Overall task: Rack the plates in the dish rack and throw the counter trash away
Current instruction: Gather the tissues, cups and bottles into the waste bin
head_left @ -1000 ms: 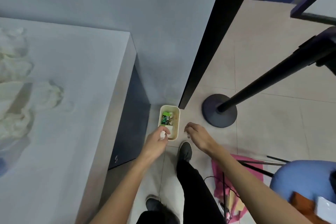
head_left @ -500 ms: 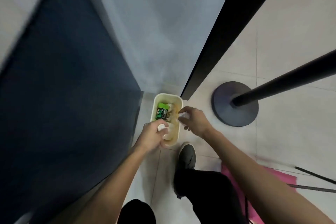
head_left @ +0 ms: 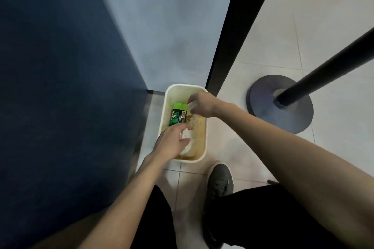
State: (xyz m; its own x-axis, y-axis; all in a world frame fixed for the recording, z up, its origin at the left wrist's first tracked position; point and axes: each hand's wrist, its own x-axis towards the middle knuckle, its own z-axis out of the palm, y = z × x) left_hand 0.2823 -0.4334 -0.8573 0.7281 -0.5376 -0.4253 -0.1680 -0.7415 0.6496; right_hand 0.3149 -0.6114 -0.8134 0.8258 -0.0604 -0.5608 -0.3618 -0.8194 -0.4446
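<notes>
Over the cream rectangular plastic floor bin (head_left: 183, 85), the left hand (head_left: 170, 144) grips a crumpled white paper wad (head_left: 185, 135); the right hand (head_left: 202, 105) pinches a small pale scrap (head_left: 191, 105); released near the rim, either could miss onto the tiled floor (head_left: 232, 147).

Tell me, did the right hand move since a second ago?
Yes. The right hand was off the trash bin on its right, above the floor; now it is over the bin's far right corner, pinching a small white scrap.

Smooth matt plastic bin (head_left: 185, 85) (glossy tiled floor (head_left: 323, 16) beneath)
</notes>
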